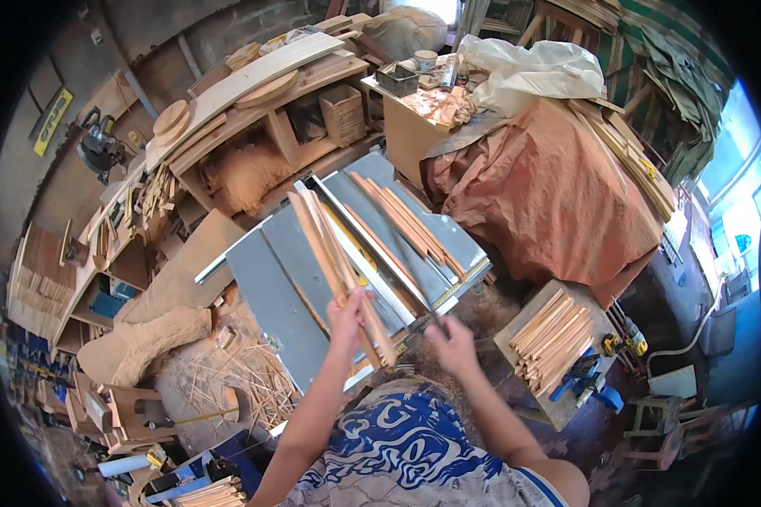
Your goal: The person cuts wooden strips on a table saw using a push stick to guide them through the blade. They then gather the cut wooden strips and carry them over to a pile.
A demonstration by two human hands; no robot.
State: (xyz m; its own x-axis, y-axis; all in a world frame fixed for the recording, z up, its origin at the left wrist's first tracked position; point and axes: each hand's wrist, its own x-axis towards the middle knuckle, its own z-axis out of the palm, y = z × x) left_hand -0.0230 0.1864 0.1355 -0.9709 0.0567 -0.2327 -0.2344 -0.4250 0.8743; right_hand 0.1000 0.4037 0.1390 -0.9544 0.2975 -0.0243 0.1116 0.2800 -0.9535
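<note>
Long thin wood strips (325,253) are gripped in my left hand (347,314), above the grey saw table (258,275). My right hand (451,345) is closed at the front edge of the table, by the end of the metal fence (372,275); a small dark thing shows at its fingers, too blurred to name. More reddish strips (406,221) lie on the table to the right of the fence.
A bundle of strips (554,340) lies on a small stand at right, beside a blue clamp (588,384). Offcuts (241,380) cover the floor at left. A reddish cloth (541,194) drapes a pile behind. Shelving (279,135) with sawdust stands at back left.
</note>
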